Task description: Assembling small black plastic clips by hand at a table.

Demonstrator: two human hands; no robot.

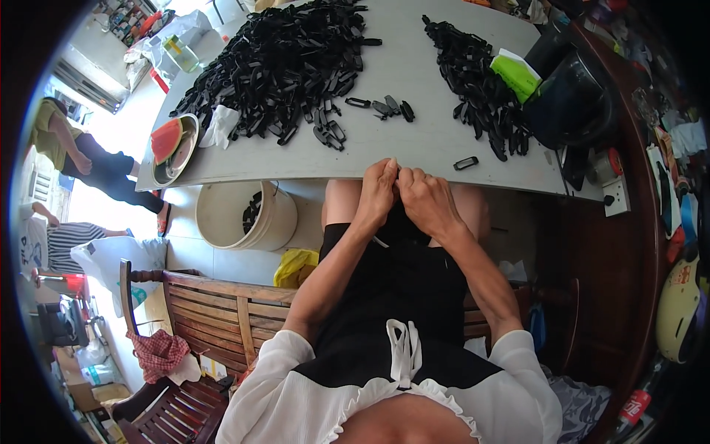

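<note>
My left hand (379, 191) and my right hand (427, 198) meet just at the near edge of the table (414, 52), above my lap. Both hands are closed, thumbs and fingers pressed together; whatever is between them is hidden by the fingers. Beyond them lies a small group of loose black plastic clip-like pieces (390, 107). A single black oblong piece (466, 163) rests near the edge, to the right of my right hand. Large heaps of similar pieces spread over the table: a big pile (285, 66) at left and a narrower pile (481, 89) at right.
A metal dish (183, 159) with a watermelon slice (166, 140) stands at the table's left corner beside crumpled white tissue (220, 126). Below is a white bucket (222, 216) with black pieces inside. A dark container (566, 103) stands at right. Other people (81, 148) are at far left.
</note>
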